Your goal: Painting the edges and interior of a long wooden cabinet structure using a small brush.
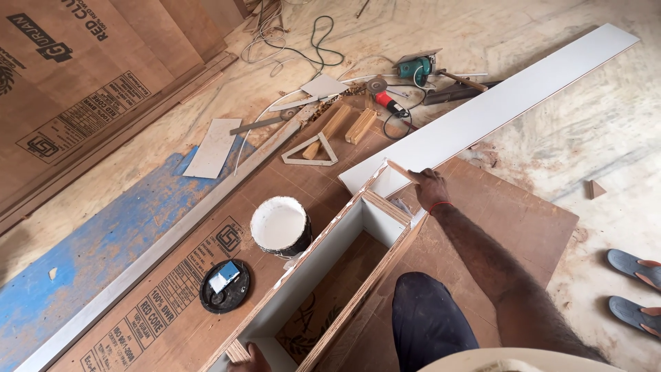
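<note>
Looking down at a long open plywood box [323, 275] lying on a brown plywood sheet [496, 213], white laminate on the inside faces, raw layered edges on top. It runs from about 7 o'clock up toward 1 o'clock in the view.

The right hand [429, 187] is at the far end of the box, fingers pressed together around a thin wooden strip [403, 171], pinching it right where the box end meets the long white board [496, 107]. There's a red thread band on that wrist. The white board stretches away from the hand toward 1 o'clock, well past the box.

The left hand [250, 361] only just peeks in at the bottom edge, around 6 o'clock, touching the near end of the box. Can't tell whether it's gripping or just resting, too little of it shows.

Other stuff around: a white pail [279, 225] just beside the box at its 9 o'clock, and a black lid [224, 286] with a small blue-and-white item in it near that. Further up at 12 o'clock there's a red-handled power tool [385, 100], a teal one [415, 67], a triangular frame [310, 150] and cables. A pair of blue sandals [635, 289] sits off at 3 o'clock.
</note>
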